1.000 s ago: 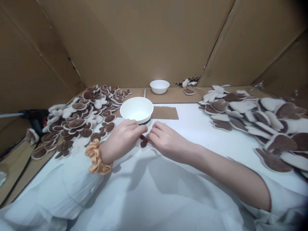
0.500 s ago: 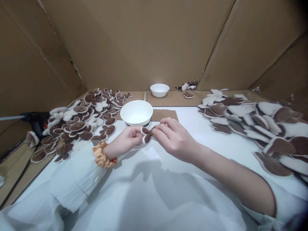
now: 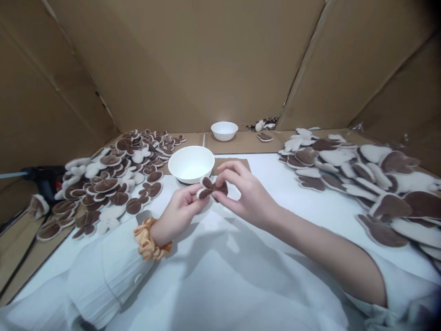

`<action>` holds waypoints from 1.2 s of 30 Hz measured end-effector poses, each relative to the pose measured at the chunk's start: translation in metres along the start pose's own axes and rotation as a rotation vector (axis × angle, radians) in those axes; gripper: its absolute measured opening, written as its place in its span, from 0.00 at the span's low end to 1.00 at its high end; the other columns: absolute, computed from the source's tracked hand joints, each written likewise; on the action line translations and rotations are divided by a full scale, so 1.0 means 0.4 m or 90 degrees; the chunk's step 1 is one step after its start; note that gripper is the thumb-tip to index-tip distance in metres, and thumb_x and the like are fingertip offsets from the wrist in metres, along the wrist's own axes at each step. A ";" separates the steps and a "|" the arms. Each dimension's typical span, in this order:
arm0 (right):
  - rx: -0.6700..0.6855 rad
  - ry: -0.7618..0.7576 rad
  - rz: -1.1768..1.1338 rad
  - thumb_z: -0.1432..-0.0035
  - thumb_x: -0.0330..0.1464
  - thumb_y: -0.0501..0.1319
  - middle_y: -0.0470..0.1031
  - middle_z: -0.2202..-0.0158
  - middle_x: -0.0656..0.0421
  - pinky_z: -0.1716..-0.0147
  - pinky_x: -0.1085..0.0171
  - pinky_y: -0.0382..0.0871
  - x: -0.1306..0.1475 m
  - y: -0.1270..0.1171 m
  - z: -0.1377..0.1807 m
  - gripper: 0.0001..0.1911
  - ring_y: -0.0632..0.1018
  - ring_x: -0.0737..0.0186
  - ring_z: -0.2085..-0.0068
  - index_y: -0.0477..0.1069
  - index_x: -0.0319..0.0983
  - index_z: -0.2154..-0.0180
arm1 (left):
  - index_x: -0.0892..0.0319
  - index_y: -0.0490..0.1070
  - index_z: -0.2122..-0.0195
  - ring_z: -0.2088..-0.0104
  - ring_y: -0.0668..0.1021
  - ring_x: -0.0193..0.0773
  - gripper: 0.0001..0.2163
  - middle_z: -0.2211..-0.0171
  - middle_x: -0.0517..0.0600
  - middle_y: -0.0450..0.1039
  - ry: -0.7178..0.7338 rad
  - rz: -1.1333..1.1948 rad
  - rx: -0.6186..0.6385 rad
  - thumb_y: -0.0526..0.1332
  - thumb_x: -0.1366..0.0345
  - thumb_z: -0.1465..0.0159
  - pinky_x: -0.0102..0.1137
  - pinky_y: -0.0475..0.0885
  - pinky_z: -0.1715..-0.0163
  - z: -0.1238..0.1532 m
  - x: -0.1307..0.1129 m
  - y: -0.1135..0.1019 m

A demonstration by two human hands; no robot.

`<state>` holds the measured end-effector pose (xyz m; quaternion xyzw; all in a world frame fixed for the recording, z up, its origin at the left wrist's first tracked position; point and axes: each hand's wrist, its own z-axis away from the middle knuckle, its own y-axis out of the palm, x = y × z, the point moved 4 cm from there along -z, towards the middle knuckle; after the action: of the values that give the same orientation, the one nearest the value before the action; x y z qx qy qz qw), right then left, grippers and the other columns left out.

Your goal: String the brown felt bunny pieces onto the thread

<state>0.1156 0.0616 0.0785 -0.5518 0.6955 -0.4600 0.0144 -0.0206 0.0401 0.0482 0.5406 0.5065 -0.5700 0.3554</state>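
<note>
Between my two hands is a small plush piece (image 3: pixel 208 187), brown on its face with a white edge and two rounded lobes like rabbit ears. My left hand (image 3: pixel 184 204), with an orange scrunchie (image 3: pixel 150 240) at its wrist, pinches the lobed end. On the other end, thumb and fingers of my right hand (image 3: pixel 243 193) grip its brown part, partly covering it. Just behind the piece stands a white bowl (image 3: pixel 191 164); its inside shows no contents.
A heap of similar brown and white pieces (image 3: pixel 110 186) lies at left, beside a glue gun (image 3: pixel 44 179). Larger flat plush pieces (image 3: pixel 344 158) are piled at right. A second white bowl (image 3: pixel 224 131) and one piece (image 3: pixel 264 137) sit by the cardboard wall (image 3: pixel 193 64).
The plush piece has turned so more of its brown face shows. My right fingers have opened into a wider grip on it. The whole view has shifted slightly.
</note>
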 end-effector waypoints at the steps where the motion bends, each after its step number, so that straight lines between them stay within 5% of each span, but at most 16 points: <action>1: 0.027 0.039 -0.061 0.48 0.29 0.57 0.66 0.66 0.57 0.67 0.65 0.65 -0.007 0.004 0.000 0.04 0.68 0.65 0.66 0.61 0.38 0.69 | 0.61 0.59 0.76 0.80 0.52 0.26 0.07 0.80 0.41 0.48 -0.001 0.006 0.000 0.55 0.65 0.42 0.24 0.48 0.82 -0.001 -0.001 0.000; 6: 0.073 0.202 -0.286 0.50 0.29 0.57 0.66 0.70 0.62 0.74 0.69 0.64 -0.028 0.025 0.001 0.14 0.69 0.69 0.72 0.58 0.39 0.59 | 0.62 0.59 0.76 0.80 0.52 0.26 0.09 0.80 0.41 0.48 -0.008 0.002 -0.005 0.55 0.64 0.42 0.24 0.49 0.82 -0.002 0.006 0.000; 11: 0.117 0.302 -0.387 0.51 0.29 0.57 0.68 0.73 0.61 0.75 0.68 0.68 -0.030 0.047 0.004 0.09 0.71 0.67 0.72 0.64 0.37 0.64 | 0.62 0.62 0.68 0.79 0.55 0.26 0.06 0.78 0.42 0.54 -0.013 -0.018 -0.003 0.54 0.64 0.40 0.23 0.51 0.81 -0.003 0.018 0.006; 19: 0.021 0.424 -0.453 0.51 0.31 0.58 0.68 0.79 0.62 0.83 0.70 0.67 -0.050 0.047 0.003 0.07 0.69 0.71 0.80 0.61 0.36 0.68 | 0.60 0.63 0.65 0.81 0.57 0.27 0.07 0.80 0.42 0.56 0.019 -0.159 -0.017 0.50 0.63 0.37 0.23 0.53 0.81 0.010 0.013 0.013; 26: -0.032 0.355 -0.329 0.51 0.30 0.57 0.71 0.74 0.60 0.77 0.69 0.65 -0.071 0.044 0.009 0.07 0.71 0.68 0.74 0.62 0.37 0.67 | 0.60 0.62 0.64 0.71 0.71 0.32 0.06 0.70 0.48 0.69 0.223 -0.495 -0.076 0.48 0.71 0.37 0.25 0.64 0.71 0.030 -0.002 0.016; 32: 0.036 0.267 -0.192 0.51 0.27 0.57 0.71 0.75 0.64 0.73 0.69 0.63 -0.071 0.049 0.018 0.13 0.71 0.69 0.74 0.59 0.39 0.61 | 0.64 0.65 0.67 0.75 0.67 0.38 0.09 0.78 0.50 0.64 0.445 -0.898 -0.074 0.46 0.74 0.37 0.30 0.63 0.74 0.039 -0.020 0.036; 36: 0.122 0.223 -0.173 0.50 0.25 0.56 0.73 0.72 0.62 0.72 0.69 0.62 -0.057 0.050 0.019 0.09 0.72 0.67 0.71 0.60 0.40 0.65 | 0.64 0.64 0.69 0.75 0.67 0.36 0.09 0.77 0.50 0.64 0.445 -0.887 -0.056 0.46 0.76 0.38 0.30 0.63 0.74 0.028 -0.035 0.024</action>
<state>0.1133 0.0739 0.0497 -0.5484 0.5597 -0.6103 -0.1165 -0.0123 0.0250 0.0589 0.2316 0.8338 -0.4380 -0.2436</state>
